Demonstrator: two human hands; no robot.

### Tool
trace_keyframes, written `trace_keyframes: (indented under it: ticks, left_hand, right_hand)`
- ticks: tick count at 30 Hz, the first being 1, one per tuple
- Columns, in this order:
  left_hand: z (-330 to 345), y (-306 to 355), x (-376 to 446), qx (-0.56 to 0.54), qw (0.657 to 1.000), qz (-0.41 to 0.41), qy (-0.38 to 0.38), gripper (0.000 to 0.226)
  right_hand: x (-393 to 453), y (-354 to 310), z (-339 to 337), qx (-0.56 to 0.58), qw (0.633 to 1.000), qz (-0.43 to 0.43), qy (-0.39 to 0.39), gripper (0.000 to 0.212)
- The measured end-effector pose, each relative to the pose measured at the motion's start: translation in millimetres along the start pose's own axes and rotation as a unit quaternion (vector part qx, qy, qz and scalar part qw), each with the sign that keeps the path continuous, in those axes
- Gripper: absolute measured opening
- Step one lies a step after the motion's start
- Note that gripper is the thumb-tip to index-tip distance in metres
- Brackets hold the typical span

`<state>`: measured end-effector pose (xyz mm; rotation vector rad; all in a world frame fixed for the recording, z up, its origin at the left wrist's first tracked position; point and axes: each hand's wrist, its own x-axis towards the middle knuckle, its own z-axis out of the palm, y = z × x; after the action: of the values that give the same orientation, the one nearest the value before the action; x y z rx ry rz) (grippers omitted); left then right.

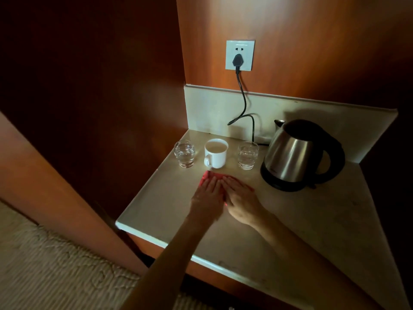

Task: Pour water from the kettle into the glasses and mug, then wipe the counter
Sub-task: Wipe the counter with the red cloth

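On the pale counter, both hands are pressing flat, fingers straight and together, gripping nothing. The left hand and right hand are lying side by side, touching, on a red cloth that is stretching left to right beneath them. Just beyond the fingertips, a glass, a white mug and a second glass are standing in a row, each holding liquid. The kettle is sitting farther right, nearer the right hand.

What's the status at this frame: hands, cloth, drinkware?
Left hand and right hand flat on red cloth, counter. Both glasses and white mug hold liquid. Kettle on base; mug close ahead.
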<state>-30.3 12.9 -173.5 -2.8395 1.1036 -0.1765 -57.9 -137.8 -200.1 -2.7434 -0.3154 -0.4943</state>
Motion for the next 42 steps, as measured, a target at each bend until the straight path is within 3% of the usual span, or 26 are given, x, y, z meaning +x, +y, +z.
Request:
trace_keyframes:
  ticks: [3,7,11,15,20,22,24,27,31,35,42]
  left_hand:
    - [5.7,-24.5,-41.6,0.024,0.999,0.005,0.040,0.045]
    - [21.6,-20.3,-96.6,-0.001,0.997,-0.008,0.074,0.046]
    - [21.2,29.5,-111.3,-0.067,0.991,-0.009,0.113,0.048]
    - [14.5,80.9,-78.2,-0.114,0.983,0.045,0.140,0.046]
    - [8.6,95.1,-6.3,-0.145,0.986,0.039,0.070,0.051]
    - [6.2,89.0,13.8,-0.128,0.989,0.021,0.071,0.053]
    - [0.3,84.6,25.9,-0.104,0.992,0.018,0.068,0.053]
    - [-8.4,87.2,17.6,-0.150,0.985,-0.004,0.090,0.045]
    - [5.2,104.8,-30.1,-0.168,0.980,0.057,0.090,0.046]
    - [13.3,100.9,-24.0,-0.171,0.977,0.037,0.119,0.048]
    - [12.0,84.9,17.1,-0.103,0.994,0.029,0.023,0.053]
  right_hand:
    - [-5.9,-41.6,12.7,0.014,0.999,-0.032,0.013,0.045]
    - [-45.4,-66.7,8.1,0.034,0.998,-0.055,-0.005,0.049]
    - [-98.6,-47.2,-12.7,0.034,0.998,-0.043,-0.010,0.050]
    - [-132.0,-1.0,-34.3,0.012,1.000,0.005,0.002,0.052]
    - [-106.0,48.8,-44.1,-0.033,0.998,0.049,0.015,0.049]
    - [-84.0,59.1,-41.0,-0.031,0.998,0.056,0.021,0.042]
    - [-67.3,60.2,-41.4,-0.014,0.998,0.068,0.013,0.049]
    - [-72.0,53.5,-43.4,-0.013,0.997,0.071,0.022,0.051]
    - [-132.9,33.6,-37.2,-0.048,0.996,0.045,0.063,0.045]
    - [-127.4,33.4,-38.1,-0.041,0.996,0.062,0.043,0.049]
    - [-82.5,43.1,-48.9,-0.015,0.996,0.090,0.009,0.051]
